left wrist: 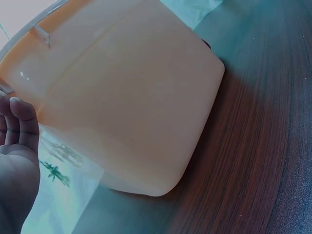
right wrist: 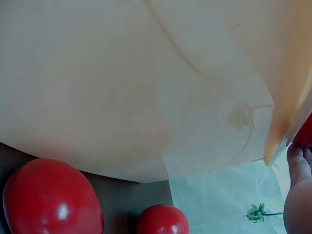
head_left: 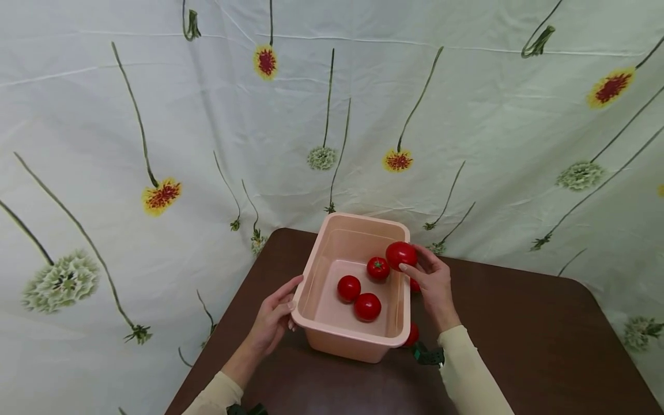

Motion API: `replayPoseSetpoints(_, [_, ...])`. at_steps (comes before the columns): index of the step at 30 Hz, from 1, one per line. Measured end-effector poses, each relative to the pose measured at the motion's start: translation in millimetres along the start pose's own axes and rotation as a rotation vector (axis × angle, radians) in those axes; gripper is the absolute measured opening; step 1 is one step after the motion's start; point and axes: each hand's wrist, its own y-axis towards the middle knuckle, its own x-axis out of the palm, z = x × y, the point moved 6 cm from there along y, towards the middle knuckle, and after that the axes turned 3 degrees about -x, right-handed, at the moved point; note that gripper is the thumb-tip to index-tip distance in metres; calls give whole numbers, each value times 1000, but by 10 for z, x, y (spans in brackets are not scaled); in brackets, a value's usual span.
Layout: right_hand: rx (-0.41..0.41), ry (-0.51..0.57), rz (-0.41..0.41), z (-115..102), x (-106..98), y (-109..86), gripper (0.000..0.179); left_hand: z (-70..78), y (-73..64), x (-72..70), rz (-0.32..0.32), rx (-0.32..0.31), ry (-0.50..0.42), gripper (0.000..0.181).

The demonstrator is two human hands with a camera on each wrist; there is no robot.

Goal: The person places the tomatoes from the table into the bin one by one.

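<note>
A pink plastic tub [head_left: 342, 349] stands on the table, with three red tomatoes inside: one with a green calyx [head_left: 378, 268], a smooth one [head_left: 349, 288] and another [head_left: 367, 307] close by. My left hand [head_left: 272, 318] grips the tub's left rim, thumb on top; the left wrist view has its curled fingers [left wrist: 23, 122] at that rim. Over the right rim, my right hand [head_left: 437, 285] holds a red tomato [head_left: 401, 255] between thumb and fingers. Only a sliver of that tomato [right wrist: 305, 132] appears in the right wrist view.
Two more tomatoes lie on the table against the tub's right side, a nearer one [right wrist: 52, 197] and a farther one [right wrist: 163, 220]. The dark brown table [head_left: 524, 334] extends to the right. A flower-printed cloth [head_left: 290, 104] hangs behind it.
</note>
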Motion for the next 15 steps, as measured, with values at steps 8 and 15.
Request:
replayPoseSetpoints(8, [-47,52,15,6,-43,-18,53,4,-24,11,-16,12,-10,57])
replayPoseSetpoints(15, [6,-51,68,222,-221,-96,43,1,-11,6,-8,-10,-8,58])
